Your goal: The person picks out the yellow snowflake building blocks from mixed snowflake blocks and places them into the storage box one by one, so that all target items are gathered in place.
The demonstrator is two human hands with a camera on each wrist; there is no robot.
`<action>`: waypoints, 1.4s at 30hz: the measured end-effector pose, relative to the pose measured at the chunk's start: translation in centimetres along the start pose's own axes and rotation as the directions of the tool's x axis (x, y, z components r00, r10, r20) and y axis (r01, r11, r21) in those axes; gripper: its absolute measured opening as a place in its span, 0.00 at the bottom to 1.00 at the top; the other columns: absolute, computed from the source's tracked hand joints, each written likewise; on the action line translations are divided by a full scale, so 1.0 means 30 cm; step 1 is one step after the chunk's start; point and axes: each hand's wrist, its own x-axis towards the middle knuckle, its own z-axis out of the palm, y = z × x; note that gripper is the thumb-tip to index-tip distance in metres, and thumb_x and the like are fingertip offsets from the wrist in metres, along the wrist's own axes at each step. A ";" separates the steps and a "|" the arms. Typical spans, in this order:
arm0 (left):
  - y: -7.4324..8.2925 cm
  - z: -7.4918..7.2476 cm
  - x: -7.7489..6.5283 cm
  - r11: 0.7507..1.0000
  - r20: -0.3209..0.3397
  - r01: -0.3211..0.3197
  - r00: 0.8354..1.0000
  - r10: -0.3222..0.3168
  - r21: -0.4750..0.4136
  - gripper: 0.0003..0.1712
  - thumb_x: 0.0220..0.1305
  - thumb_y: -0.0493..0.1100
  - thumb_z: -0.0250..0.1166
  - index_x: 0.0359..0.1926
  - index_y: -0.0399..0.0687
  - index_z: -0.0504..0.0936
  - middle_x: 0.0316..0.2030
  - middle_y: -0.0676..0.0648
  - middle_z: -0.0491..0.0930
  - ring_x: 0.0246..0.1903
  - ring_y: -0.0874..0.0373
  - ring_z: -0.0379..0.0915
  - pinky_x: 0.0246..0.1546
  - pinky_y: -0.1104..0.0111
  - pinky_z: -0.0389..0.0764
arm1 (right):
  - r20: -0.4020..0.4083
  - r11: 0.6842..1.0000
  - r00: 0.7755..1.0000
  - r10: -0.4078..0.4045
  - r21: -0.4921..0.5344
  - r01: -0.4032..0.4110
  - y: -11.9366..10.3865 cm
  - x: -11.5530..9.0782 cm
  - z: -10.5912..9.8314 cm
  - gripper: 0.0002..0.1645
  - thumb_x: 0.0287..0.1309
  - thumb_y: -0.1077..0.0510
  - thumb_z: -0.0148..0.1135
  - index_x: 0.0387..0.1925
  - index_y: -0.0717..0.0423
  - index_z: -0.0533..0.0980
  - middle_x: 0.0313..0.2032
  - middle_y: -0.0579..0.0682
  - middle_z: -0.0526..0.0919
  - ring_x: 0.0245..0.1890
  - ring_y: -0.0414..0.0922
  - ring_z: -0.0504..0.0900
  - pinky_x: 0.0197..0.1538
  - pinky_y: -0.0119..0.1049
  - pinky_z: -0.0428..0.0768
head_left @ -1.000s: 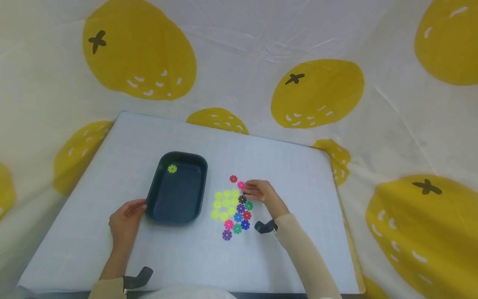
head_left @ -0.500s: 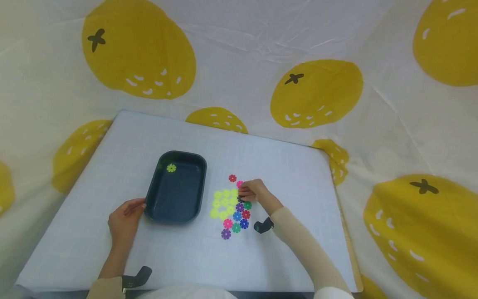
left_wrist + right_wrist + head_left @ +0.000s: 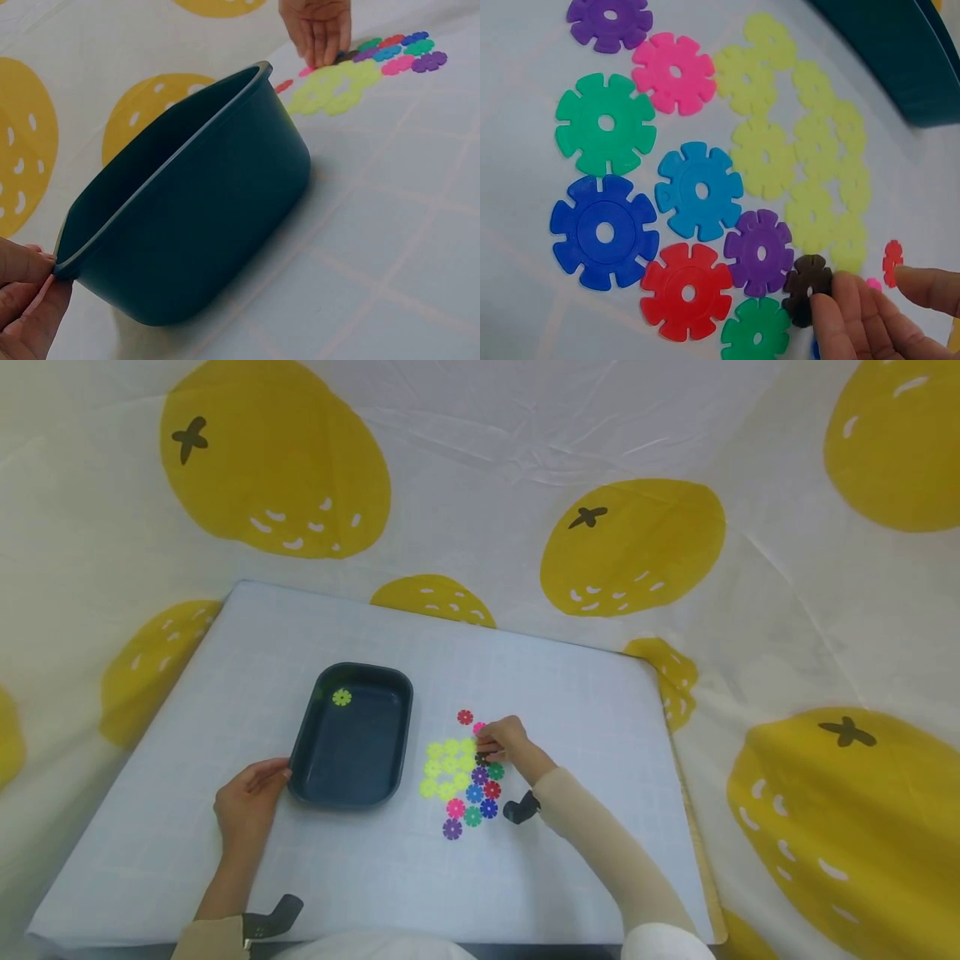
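"White cloth [image 3: 495, 418] with big yellow fruit on it hangs behind and around the table [image 3: 600, 727]. How far along does the work look?"

"Barely started, judging by how things lie. One yellow disc [image 3: 342, 697] lies in the tray [image 3: 352, 747], near its far end. All the other discs in view are outside it."

"Where exactly?"

"On the table, right of the tray. Other yellow discs [image 3: 814, 142] are packed in a patch. Mixed colours line its right and near sides, down to a purple disc [image 3: 452, 829] nearest the person. One red disc [image 3: 465, 717] lies at the far end, with a pink disc [image 3: 480, 727] just beside it, partly behind the right hand [image 3: 504, 739]."

"Does that hand have anything?"

"Nothing that shows. Its thumb stands apart and its fingers are fairly straight, the tips at the black disc [image 3: 804, 279] and the patch's right edge. Whether they press on a disc cannot be told."

"And the left hand [image 3: 247, 789]?"

"It pinches the tray's rim at the near left corner. The tray sits flat on the table."

"So what is left?"

"Apparently the whole spread, yellow and mixed alike, with no second disc visible in the tray."
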 end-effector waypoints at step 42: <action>0.009 0.002 -0.004 1.000 -0.008 0.013 1.000 -0.013 0.006 0.12 0.61 0.30 0.68 0.46 0.32 0.84 0.46 0.34 0.85 0.33 0.86 0.73 0.37 0.90 0.76 | -0.100 0.865 0.959 -0.265 -0.464 0.191 0.034 -0.039 0.088 0.29 0.47 0.50 0.77 0.43 0.63 0.75 0.29 0.54 0.79 0.22 0.45 0.79 0.21 0.31 0.78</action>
